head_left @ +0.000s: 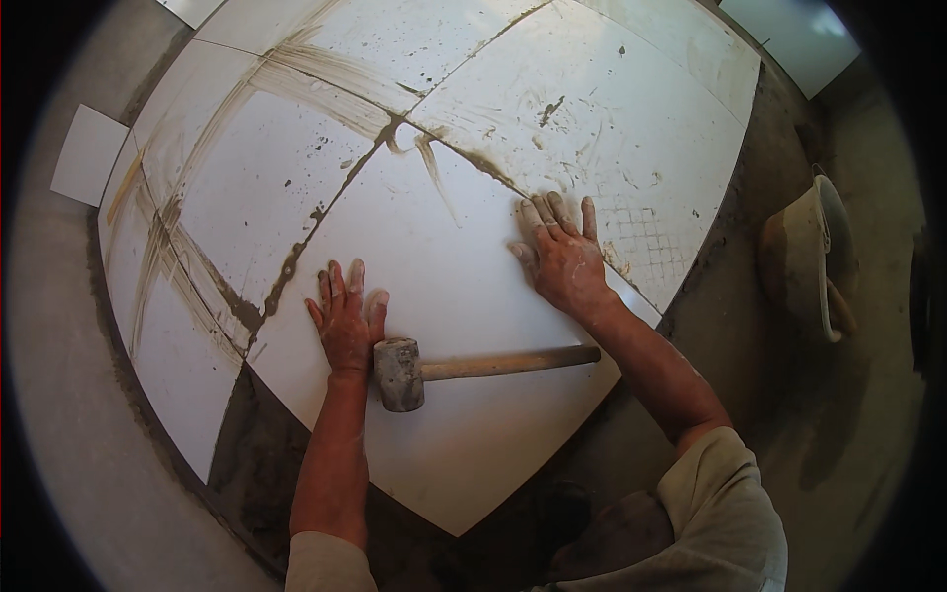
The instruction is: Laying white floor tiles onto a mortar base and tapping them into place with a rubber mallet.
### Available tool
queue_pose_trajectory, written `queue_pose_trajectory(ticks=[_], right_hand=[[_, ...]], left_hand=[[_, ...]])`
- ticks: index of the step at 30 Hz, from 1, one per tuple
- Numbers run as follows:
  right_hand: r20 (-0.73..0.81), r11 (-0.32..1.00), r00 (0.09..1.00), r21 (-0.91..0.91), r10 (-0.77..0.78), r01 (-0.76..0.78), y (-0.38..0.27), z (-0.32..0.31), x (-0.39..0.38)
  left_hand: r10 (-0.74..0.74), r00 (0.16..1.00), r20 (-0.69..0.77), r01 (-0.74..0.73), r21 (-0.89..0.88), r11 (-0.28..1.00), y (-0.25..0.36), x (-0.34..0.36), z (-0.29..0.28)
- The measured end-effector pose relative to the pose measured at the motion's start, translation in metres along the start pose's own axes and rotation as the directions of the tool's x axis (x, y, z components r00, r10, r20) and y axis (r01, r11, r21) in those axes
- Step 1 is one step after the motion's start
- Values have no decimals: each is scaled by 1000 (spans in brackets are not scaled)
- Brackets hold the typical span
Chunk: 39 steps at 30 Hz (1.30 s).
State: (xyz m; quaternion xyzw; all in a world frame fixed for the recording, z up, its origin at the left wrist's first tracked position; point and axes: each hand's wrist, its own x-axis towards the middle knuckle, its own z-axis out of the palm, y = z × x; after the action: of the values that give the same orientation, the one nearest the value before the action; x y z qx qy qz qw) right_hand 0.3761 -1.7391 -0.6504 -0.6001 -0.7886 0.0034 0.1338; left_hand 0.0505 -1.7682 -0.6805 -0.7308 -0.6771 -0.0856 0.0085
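Note:
Both palms rest on a large white floor tile (464,286) in front of me. My left hand (347,321) lies flat near the tile's left part, its fingers spread and pointing away from me. Close beside its wrist sits the head of a mallet (400,376), whose wooden handle stretches right across the tile; neither hand grips it. My right hand (567,257) is spread out at the tile's far right edge, fingertips by the joint with the neighbouring tile (602,128). Wet grey mortar (397,126) shows in the joints around the far corner.
More laid tiles (266,158) with mortar smears spread out to the left and far side. A bucket (814,257) lies tilted on the floor at right. A small white tile piece (89,155) lies at far left, and another white tile (794,39) at the far right.

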Motion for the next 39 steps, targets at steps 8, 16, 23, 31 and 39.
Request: queue_pose_trajectory(ticks=[8,16,23,31,39], right_hand=[[10,999,999,9,45,-45,-8,0,1],[14,993,999,108,-41,39,-33,21,101],[109,965,991,244,72,-97,-40,48,194],[75,974,997,223,30,-46,-53,62,233],[69,987,998,161,15,-26,-42,64,213]], left_hand=[[-5,1000,-16,5,-10,1000,-2,1,0],[3,1000,-13,-2,15,1000,0,1,-2],[-31,1000,-3,31,-33,999,5,2,-8],[-21,1000,-16,21,-30,999,5,4,-9],[-29,1000,-1,29,-41,999,6,3,-8]])
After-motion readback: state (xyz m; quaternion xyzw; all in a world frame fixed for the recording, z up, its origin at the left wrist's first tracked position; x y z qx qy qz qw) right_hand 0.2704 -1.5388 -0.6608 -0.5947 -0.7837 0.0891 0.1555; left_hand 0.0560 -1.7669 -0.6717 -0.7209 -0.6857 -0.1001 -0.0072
